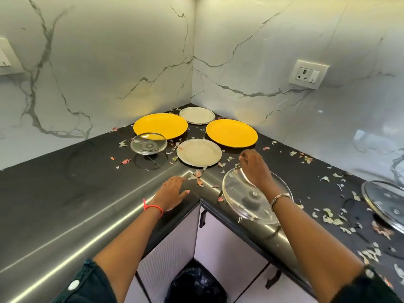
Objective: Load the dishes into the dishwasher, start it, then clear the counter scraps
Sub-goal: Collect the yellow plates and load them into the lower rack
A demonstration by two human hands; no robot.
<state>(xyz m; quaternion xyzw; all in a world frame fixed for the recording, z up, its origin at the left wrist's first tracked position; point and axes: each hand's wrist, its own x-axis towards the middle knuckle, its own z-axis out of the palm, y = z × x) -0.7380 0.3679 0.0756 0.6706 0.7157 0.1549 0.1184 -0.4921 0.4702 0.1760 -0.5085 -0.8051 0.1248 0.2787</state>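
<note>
Black corner counter [54,182], scattered scraps [330,218], marble walls [109,62]

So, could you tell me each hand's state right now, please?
Left hand: open, resting on the counter edge.
Right hand: fingers curled; contents cannot be told.

**A:** Fig. 1, lettering. Which words, numbers or brand marks can be read?

**B:** None. The socket plate [308,74] on the right wall [273,36], above the back edge of the worktop [54,182], has a small dark mark on its rocker switch. The mark is too small to read.

**A:** And the switch plate [5,59] on the left wall [91,62]?

**B:** It is cut off at the left edge of the view and blurred. It has a faint mark that cannot be read.
</note>
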